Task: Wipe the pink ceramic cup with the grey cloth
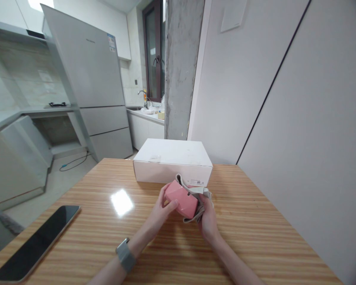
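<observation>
A pink faceted box-like object [181, 199] with a small dark hole near its upper right edge is held above the wooden table. My left hand [162, 206] grips its left side, thumb across the front face and fingers behind. Against its right side my right hand [208, 215] holds a grey-beige cloth [202, 194], bunched and folded around that end. Part of the cloth stands up behind the pink object's top edge. The fingertips of my right hand are partly hidden by the cloth. A grey-banded watch is on my left wrist.
Just behind my hands a white cardboard box [172, 156] lies on the wooden table [101, 237]. A black-screened phone [38, 243] rests at the left edge. Beyond are a fridge [91, 71], a sink counter and a white wall on the right.
</observation>
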Available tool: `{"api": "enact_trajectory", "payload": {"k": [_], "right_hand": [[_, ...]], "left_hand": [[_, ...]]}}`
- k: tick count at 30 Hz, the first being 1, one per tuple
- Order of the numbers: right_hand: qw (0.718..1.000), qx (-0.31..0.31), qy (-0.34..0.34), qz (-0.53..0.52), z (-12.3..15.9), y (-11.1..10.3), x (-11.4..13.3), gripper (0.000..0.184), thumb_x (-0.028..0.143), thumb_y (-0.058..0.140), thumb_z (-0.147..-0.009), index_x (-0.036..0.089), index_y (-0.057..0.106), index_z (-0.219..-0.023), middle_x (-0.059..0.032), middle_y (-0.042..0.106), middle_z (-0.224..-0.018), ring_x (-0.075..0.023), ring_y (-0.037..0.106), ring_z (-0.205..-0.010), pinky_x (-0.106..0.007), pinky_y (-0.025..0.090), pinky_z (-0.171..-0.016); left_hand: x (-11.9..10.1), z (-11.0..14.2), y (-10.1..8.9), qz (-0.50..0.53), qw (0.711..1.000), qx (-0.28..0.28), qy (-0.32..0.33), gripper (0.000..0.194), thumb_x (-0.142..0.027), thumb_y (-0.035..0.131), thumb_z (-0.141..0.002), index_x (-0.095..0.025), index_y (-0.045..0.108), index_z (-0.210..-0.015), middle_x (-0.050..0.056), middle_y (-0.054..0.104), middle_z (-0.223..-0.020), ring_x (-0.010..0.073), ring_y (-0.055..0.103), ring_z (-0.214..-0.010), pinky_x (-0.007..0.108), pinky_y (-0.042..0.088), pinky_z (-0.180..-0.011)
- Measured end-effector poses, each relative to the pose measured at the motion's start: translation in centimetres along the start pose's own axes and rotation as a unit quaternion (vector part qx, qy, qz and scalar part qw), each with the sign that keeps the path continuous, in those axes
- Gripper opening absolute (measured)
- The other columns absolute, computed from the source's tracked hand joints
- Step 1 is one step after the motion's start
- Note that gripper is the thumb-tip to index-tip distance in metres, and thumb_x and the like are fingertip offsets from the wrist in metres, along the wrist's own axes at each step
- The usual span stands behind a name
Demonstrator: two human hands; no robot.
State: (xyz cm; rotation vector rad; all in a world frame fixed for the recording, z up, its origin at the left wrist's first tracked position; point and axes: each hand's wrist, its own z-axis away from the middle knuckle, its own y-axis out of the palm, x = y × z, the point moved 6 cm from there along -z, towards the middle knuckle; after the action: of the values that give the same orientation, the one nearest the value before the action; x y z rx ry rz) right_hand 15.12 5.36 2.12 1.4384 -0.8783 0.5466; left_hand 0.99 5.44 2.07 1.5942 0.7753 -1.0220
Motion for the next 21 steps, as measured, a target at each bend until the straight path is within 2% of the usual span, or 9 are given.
{"api": "enact_trajectory", "payload": {"k": [2,4,8,12,14,16,18,19,21], "right_hand": [[1.0,0.004,0.005,0.005,0.1,0.0,-0.1,0.03,0.04,0.062,-0.076,0.022,0.071,-0.097,-0.0018,0.072,-0.1,-0.0243,0.063,-0.1,-0.036,0.047,-0.091],[1.0,0.006,0.006,0.01,0.1,0.0,-0.2,0.031,0.041,0.061,-0.077,0.022,0.07,-0.1,-0.0023,0.072,-0.101,-0.0243,0.063,-0.1,-0.036,0.046,-0.091],[1.0,0.002,-0.004,0.023,0.1,0.1,-0.4,0.031,0.04,0.063,-0.077,0.022,0.07,-0.101,-0.002,0.072,-0.101,-0.023,0.063,-0.101,-0.035,0.045,-0.094],[0.999,-0.004,-0.018,0.041,0.2,0.2,-0.3,0.03,0.038,0.062,-0.077,0.023,0.07,-0.101,-0.0012,0.071,-0.104,-0.0219,0.061,-0.104,-0.034,0.041,-0.097],[0.999,-0.013,-0.014,0.039,0.2,0.1,-0.3,0.03,0.038,0.062,-0.077,0.023,0.07,-0.101,-0.0009,0.071,-0.103,-0.0217,0.061,-0.105,-0.034,0.041,-0.097],[0.999,-0.028,0.005,0.025,0.3,-0.1,-0.5,0.03,0.039,0.062,-0.076,0.022,0.071,-0.098,-0.0009,0.072,-0.1,-0.0227,0.062,-0.103,-0.035,0.043,-0.095],[0.999,-0.039,0.021,0.01,0.4,-0.2,-0.7,0.03,0.041,0.063,-0.073,0.021,0.072,-0.094,-0.0013,0.073,-0.095,-0.0243,0.063,-0.1,-0.036,0.045,-0.092],[0.999,-0.04,0.023,0.005,0.4,-0.2,-0.6,0.03,0.041,0.063,-0.072,0.021,0.072,-0.093,-0.0016,0.074,-0.094,-0.025,0.064,-0.099,-0.036,0.046,-0.091],[0.999,-0.034,0.023,-0.004,0.4,-0.1,-0.5,0.031,0.041,0.064,-0.071,0.02,0.072,-0.092,-0.0023,0.074,-0.093,-0.0263,0.064,-0.098,-0.037,0.047,-0.09]], "left_hand": [[0.1,0.2,0.3,0.009,0.999,0.006,-0.03,0.072,-0.04,0.072,-0.071,-0.025,0.039,-0.133,0.013,0.053,-0.13,0.0283,0.056,-0.112,0.04,0.052,-0.086],[-0.1,0.3,0.2,-0.01,1.0,-0.018,-0.022,0.073,-0.038,0.074,-0.068,-0.026,0.041,-0.132,0.012,0.055,-0.128,0.0275,0.059,-0.107,0.039,0.053,-0.082],[-1.3,0.8,0.4,-0.11,0.991,-0.051,0.058,0.08,-0.027,0.08,-0.062,-0.028,0.04,-0.132,0.011,0.052,-0.131,0.027,0.056,-0.112,0.037,0.05,-0.089],[-3.1,1.7,1.5,-0.246,0.952,-0.049,0.175,0.087,-0.025,0.084,-0.056,-0.03,0.042,-0.132,0.008,0.039,-0.142,0.0296,0.037,-0.131,0.041,0.04,-0.103],[-3.6,2.0,1.9,-0.257,0.945,-0.031,0.198,0.084,-0.027,0.083,-0.059,-0.03,0.043,-0.132,0.007,0.036,-0.144,0.0294,0.034,-0.133,0.04,0.039,-0.103],[-3.3,1.9,1.8,-0.221,0.96,-0.015,0.172,0.066,-0.032,0.073,-0.072,-0.03,0.044,-0.132,0.007,0.037,-0.143,0.0277,0.039,-0.13,0.038,0.042,-0.1],[-2.6,1.5,1.1,-0.162,0.979,-0.023,0.123,0.056,-0.036,0.061,-0.083,-0.031,0.041,-0.135,0.007,0.039,-0.143,0.0257,0.046,-0.124,0.036,0.046,-0.095],[-2.2,1.3,0.7,-0.132,0.985,-0.036,0.102,0.057,-0.037,0.058,-0.084,-0.031,0.038,-0.137,0.008,0.039,-0.143,0.025,0.048,-0.122,0.035,0.046,-0.094],[-1.3,0.9,-0.1,-0.076,0.993,-0.059,0.07,0.07,-0.038,0.065,-0.08,-0.03,0.031,-0.141,0.009,0.04,-0.144,0.0248,0.05,-0.121,0.035,0.045,-0.095]]}}
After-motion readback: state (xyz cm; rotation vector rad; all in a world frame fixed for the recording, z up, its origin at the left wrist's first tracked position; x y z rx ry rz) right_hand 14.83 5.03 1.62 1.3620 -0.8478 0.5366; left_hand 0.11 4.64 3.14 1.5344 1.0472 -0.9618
